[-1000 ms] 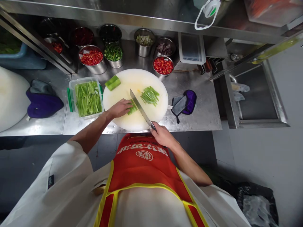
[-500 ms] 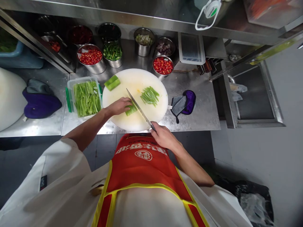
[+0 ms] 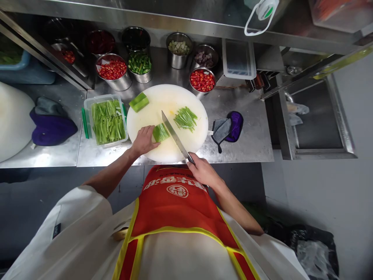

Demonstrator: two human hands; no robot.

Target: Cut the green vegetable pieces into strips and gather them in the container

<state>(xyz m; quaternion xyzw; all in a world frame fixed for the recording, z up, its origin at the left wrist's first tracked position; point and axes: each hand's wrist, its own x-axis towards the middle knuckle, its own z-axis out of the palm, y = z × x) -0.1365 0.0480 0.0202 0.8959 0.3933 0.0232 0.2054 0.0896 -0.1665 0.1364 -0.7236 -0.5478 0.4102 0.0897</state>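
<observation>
My right hand (image 3: 204, 169) grips the black handle of a kitchen knife (image 3: 176, 136), whose blade slants up and left across the round white cutting board (image 3: 140, 120). Left of the blade lies a flat piece of green pepper (image 3: 161, 132). My left hand (image 3: 145, 140) holds this piece at its left edge, thumb low and fingers high. A narrow gap of board separates the pepper from the blade. To the right of the knife is a small pile of thin green shreds (image 3: 185, 118). Another stack of green pepper pieces (image 3: 139, 102) rests at the board's upper left.
A clear tub of cut green strips (image 3: 107, 122) stands left of the board. Behind are steel pots of red chilies (image 3: 111, 70), green chilies (image 3: 140, 63) and more red chilies (image 3: 202, 81). A grey-purple cloth (image 3: 227, 127) lies right. A steel shelf (image 3: 186, 23) overhangs the back.
My left hand has drawn back left and toward me, from on top of the pepper piece to its left edge. More of the piece shows. The knife tip has shifted slightly right.
</observation>
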